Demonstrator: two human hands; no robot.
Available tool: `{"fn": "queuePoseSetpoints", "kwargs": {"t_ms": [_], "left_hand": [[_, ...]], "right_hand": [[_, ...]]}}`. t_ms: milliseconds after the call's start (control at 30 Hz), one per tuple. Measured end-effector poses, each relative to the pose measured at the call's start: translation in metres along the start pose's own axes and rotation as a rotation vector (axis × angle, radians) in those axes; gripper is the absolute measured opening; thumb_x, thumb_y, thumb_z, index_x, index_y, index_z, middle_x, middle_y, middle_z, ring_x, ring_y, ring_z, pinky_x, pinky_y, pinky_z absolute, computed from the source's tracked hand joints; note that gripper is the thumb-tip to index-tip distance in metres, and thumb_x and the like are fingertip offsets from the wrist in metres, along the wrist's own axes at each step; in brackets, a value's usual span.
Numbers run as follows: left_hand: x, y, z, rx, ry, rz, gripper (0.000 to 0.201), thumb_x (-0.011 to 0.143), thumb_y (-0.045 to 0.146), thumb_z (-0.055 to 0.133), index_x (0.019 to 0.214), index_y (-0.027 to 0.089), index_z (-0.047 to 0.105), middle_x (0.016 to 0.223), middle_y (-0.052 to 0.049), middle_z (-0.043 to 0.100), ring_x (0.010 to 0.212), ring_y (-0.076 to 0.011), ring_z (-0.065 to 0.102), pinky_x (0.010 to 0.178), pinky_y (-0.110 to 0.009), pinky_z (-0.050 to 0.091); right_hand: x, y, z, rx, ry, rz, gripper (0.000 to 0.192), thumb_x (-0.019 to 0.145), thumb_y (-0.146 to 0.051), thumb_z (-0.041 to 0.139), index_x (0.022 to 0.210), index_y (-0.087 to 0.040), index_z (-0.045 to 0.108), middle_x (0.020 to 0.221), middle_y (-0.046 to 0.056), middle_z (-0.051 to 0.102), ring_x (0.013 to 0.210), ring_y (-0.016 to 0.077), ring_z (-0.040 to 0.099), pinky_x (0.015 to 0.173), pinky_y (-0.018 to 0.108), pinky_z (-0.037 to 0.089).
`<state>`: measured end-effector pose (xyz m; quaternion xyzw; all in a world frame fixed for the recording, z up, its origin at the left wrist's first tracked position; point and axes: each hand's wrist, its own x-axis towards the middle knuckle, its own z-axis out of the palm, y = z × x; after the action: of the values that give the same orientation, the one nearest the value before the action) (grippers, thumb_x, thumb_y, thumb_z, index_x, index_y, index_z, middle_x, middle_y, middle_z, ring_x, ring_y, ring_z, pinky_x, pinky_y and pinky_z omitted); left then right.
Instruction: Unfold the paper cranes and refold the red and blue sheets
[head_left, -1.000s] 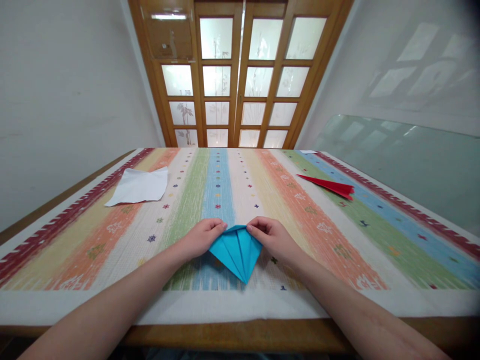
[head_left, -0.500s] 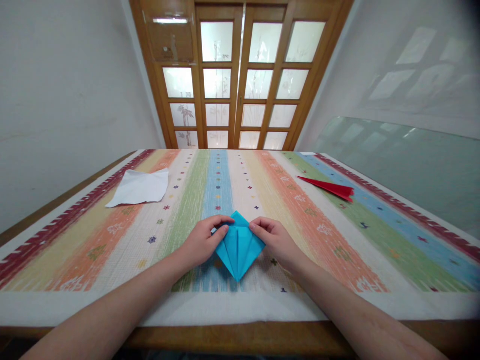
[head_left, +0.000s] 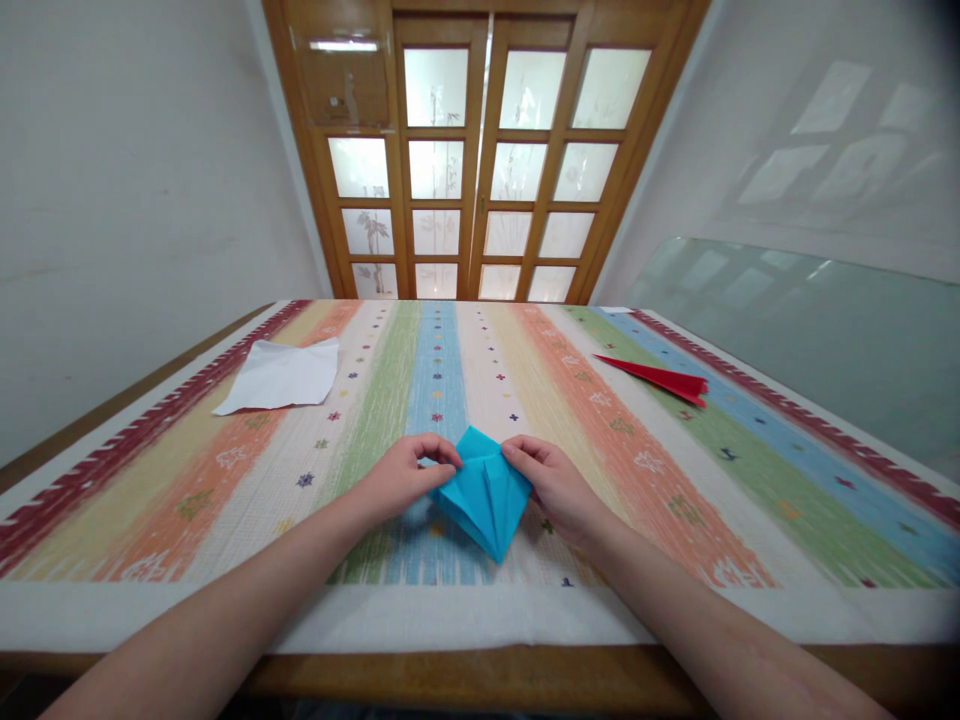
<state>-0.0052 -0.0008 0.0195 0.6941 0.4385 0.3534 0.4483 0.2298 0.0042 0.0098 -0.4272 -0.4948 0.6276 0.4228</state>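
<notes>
A folded blue paper, kite-shaped with its point toward me, lies on the striped tablecloth near the front edge. My left hand pinches its upper left edge with thumb and fingers. My right hand pinches its upper right edge. The paper sits slightly turned, its top corner between my two hands.
A white sheet of paper lies at the back left of the table. A folded red paper lies at the back right. A glass pane leans on the right wall. Wooden doors stand behind the table.
The blue paper's top has been lifted into a peak and the piece has turned a little. Both hands kept hold of its upper edges.
</notes>
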Motion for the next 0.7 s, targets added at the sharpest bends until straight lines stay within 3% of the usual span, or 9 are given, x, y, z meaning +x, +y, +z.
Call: {"fn": "queuePoseSetpoints", "kwargs": {"t_ms": [67,167,300,500,600,700], "left_hand": [[-0.002,0.000,-0.001,0.143,0.033,0.079,0.020,0.081,0.021,0.066,0.099,0.021,0.073,0.112,-0.008,0.066,0.103,-0.0233,0.063,0.084,-0.036,0.053],[-0.006,0.004,0.000,0.572,0.126,0.320,0.028,0.083,0.016,0.068,0.109,0.025,0.074,0.126,-0.010,0.061,0.122,-0.0288,0.054,0.103,-0.049,0.045],[-0.013,0.012,0.008,0.956,0.137,0.531,0.025,0.092,0.016,0.062,0.113,0.025,0.072,0.125,-0.011,0.063,0.117,-0.0315,0.054,0.100,-0.054,0.043],[-0.015,0.012,0.018,0.960,-0.027,0.630,0.034,0.102,0.019,0.045,0.133,0.022,0.060,0.106,-0.009,0.068,0.094,-0.0229,0.059,0.085,-0.039,0.049],[-0.015,0.010,0.020,0.965,-0.074,0.612,0.038,0.103,0.021,0.044,0.139,0.028,0.056,0.109,-0.008,0.067,0.091,-0.0221,0.061,0.081,-0.037,0.050],[-0.015,0.010,0.020,0.920,-0.081,0.548,0.037,0.102,0.021,0.046,0.136,0.026,0.059,0.113,-0.009,0.066,0.098,-0.0240,0.062,0.084,-0.038,0.051]], "right_hand": [[0.000,0.000,0.000,0.069,0.019,0.047,0.036,0.077,-0.054,0.080,0.081,-0.020,0.069,0.068,-0.001,0.058,0.060,0.0128,0.048,0.055,0.026,0.035],[0.000,0.002,0.002,0.169,0.025,0.095,0.037,0.075,-0.053,0.082,0.083,-0.020,0.069,0.074,0.001,0.062,0.065,0.0144,0.052,0.060,0.028,0.041],[0.000,0.006,0.006,0.227,0.031,0.096,0.037,0.074,-0.051,0.084,0.085,-0.019,0.069,0.079,0.003,0.065,0.069,0.0153,0.055,0.064,0.029,0.045],[-0.002,0.008,0.012,0.244,0.027,0.081,0.035,0.075,-0.048,0.084,0.089,-0.019,0.069,0.082,0.002,0.067,0.069,0.0139,0.056,0.065,0.028,0.046],[-0.003,0.007,0.012,0.266,0.048,0.113,0.035,0.073,-0.043,0.086,0.094,-0.022,0.067,0.082,0.000,0.066,0.066,0.0126,0.056,0.059,0.026,0.045],[-0.005,0.004,0.013,0.301,0.056,0.150,0.037,0.075,-0.045,0.084,0.098,-0.024,0.064,0.078,-0.001,0.064,0.060,0.0122,0.054,0.053,0.025,0.045]]}}
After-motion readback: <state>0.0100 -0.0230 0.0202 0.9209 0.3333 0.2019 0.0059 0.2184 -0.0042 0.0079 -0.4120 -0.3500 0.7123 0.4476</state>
